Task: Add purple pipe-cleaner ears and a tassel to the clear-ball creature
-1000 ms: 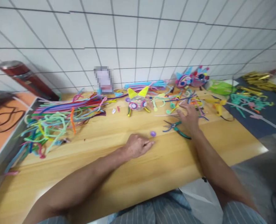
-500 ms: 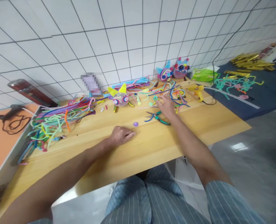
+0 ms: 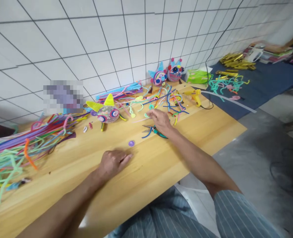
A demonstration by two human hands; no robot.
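Note:
My left hand [image 3: 114,162] rests on the wooden table with its fingers curled and thumb extended, below a small purple disc [image 3: 131,143]. Over the pliers [image 3: 158,132] with teal handles, my right hand [image 3: 160,119] reaches to a small green disc [image 3: 146,115]. Its fingers are bent together, and whether they grip the disc is too small to tell. A teal ring [image 3: 151,106] lies just beyond the fingertips. To the left stands a clear ball figure [image 3: 108,114] with yellow horns and pink-and-blue round eyes.
Pipe cleaners [image 3: 42,130] are heaped at the left. Two decorated balls [image 3: 175,72] stand by the tiled wall. A yellow glue gun [image 3: 195,96] lies right of scattered pipe cleaners, near a green packet [image 3: 197,76]. Gold strips [image 3: 238,62] lie on a blue cloth.
The view has turned and shifted, so the table's objects appear further left. My right hand has moved from the teal ring towards the green disc. My left hand keeps nearly the same pose.

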